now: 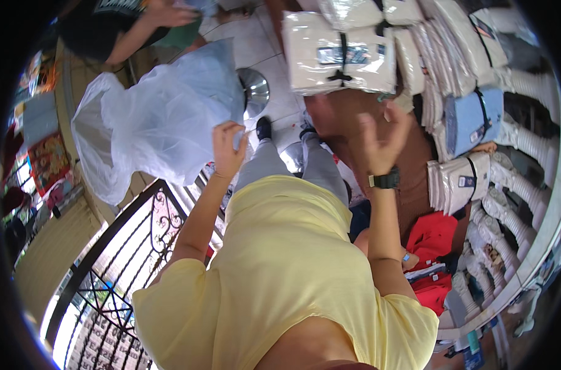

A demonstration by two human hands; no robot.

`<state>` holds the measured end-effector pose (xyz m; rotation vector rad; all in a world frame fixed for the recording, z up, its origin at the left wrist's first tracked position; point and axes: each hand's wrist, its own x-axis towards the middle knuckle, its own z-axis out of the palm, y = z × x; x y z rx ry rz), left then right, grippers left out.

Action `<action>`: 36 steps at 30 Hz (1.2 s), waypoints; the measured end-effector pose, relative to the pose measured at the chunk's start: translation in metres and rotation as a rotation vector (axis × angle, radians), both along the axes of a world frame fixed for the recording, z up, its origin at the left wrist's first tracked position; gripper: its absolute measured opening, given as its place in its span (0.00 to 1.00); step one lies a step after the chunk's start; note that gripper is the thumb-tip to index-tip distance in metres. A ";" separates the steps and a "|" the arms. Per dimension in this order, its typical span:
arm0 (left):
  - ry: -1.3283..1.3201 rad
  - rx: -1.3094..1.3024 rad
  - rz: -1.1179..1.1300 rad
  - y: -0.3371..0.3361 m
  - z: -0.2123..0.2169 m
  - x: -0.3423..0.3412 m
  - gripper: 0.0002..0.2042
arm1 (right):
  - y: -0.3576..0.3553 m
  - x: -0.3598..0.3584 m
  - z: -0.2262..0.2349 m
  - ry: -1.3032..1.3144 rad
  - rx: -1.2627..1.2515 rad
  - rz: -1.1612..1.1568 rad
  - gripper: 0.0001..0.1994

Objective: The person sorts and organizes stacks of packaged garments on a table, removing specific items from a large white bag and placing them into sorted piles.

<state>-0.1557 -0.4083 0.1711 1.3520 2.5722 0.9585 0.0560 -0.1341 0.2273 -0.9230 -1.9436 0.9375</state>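
My left hand (229, 150) is raised at the right edge of a large clear plastic bag (163, 117). Its fingers are bent, with a gap to the thumb, and nothing shows in them. Whether it touches the bag I cannot tell. My right hand (382, 143), a dark watch on its wrist, hovers over the brown table cover (336, 117). It is blurred, but the fingers look spread and hold nothing. Beyond it lies a stack of cream folded garments (308, 55) in clear wrappers, tied with a black band.
Wrapped stacks, one with a blue bundle (474, 120), fill the table's right side beside white ruffled tubes (530, 139). Red cloth (431, 246) lies nearer. A metal stool (254, 92) stands ahead. Another person's arm (132, 37) shows at far left, above a black iron gate (117, 277).
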 end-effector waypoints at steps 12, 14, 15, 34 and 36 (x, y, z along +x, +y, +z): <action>-0.589 -0.595 0.532 -0.231 0.038 -0.232 0.38 | -0.228 -0.264 0.049 0.153 -0.029 1.136 0.11; -0.273 -0.880 0.431 -0.239 -0.037 -0.204 0.30 | -0.268 -0.311 0.071 0.210 0.022 1.209 0.09; -0.219 -0.815 0.289 -0.216 -0.050 -0.180 0.28 | -0.289 -0.333 0.067 0.134 0.029 1.268 0.07; -0.568 -0.418 0.296 -0.210 -0.027 -0.226 0.21 | -0.335 -0.449 -0.302 -1.277 0.533 1.477 0.22; -0.496 -0.264 0.451 -0.217 -0.040 -0.246 0.23 | -0.347 -0.438 -0.298 -1.279 0.308 1.393 0.23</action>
